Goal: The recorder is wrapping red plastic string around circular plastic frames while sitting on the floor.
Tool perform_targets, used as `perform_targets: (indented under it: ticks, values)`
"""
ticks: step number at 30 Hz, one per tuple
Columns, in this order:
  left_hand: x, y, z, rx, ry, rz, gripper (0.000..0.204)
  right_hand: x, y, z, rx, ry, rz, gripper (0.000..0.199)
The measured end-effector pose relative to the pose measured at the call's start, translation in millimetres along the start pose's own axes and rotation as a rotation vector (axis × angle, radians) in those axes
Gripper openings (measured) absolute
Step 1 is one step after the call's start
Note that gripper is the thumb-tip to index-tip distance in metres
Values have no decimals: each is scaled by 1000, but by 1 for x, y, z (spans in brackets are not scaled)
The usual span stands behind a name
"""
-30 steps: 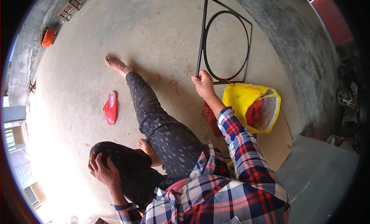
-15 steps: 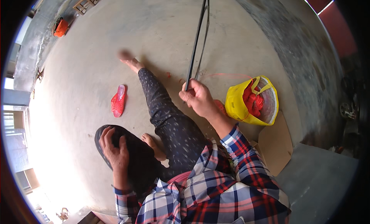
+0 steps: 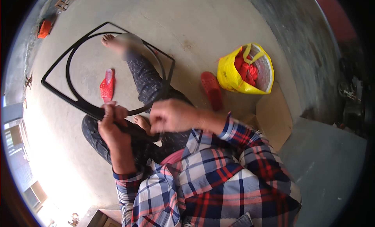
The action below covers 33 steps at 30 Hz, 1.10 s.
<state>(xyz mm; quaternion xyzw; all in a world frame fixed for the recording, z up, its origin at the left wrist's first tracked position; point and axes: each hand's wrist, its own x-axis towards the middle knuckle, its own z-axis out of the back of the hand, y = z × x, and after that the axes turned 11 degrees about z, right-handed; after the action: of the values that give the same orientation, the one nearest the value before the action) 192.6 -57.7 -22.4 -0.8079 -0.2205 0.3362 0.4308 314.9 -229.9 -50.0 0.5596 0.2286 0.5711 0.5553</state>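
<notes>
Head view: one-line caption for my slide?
Seated on concrete, both hands, left hand and right hand, hold a black frame with an inner ring over the lap.

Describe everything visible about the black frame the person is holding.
The black frame is a thin square outline with rounded corners enclosing a ring that meets its sides; it looks like rigid plastic or metal. It is held tilted above the lap and outstretched leg. The left hand grips its near edge, the right hand holds it by the near right corner. The leg shows through its openings.
</notes>
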Motion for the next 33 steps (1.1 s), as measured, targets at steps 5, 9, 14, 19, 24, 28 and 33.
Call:
perform_targets:
  ticks: [5, 9, 14, 19, 24, 28, 33]
  values:
    - [5, 2, 32, -154, -38, 73, 16, -81, -54, 90, 235, -214, -608, 14]
    - [4, 7, 56, -212, -28, 118, 14, -171, -119, 123, 84, -42, -943, 19]
    - [8, -1, 41, -177, -59, 146, 14, -290, -181, 103, -1, -190, -1320, 15]
    - [9, -12, 43, -93, -49, 145, 14, -362, -198, 73, 171, -466, -1303, 17]
    - [3, -21, 45, -90, -70, 137, 11, -340, -178, 44, 220, -596, -1335, 19]
    - [6, -19, 51, -111, -23, 149, 10, -323, -177, 38, 274, -609, -1362, 22]
    - [4, -20, 48, -101, -76, 146, 11, -293, -178, 39, 329, -838, -1312, 25]
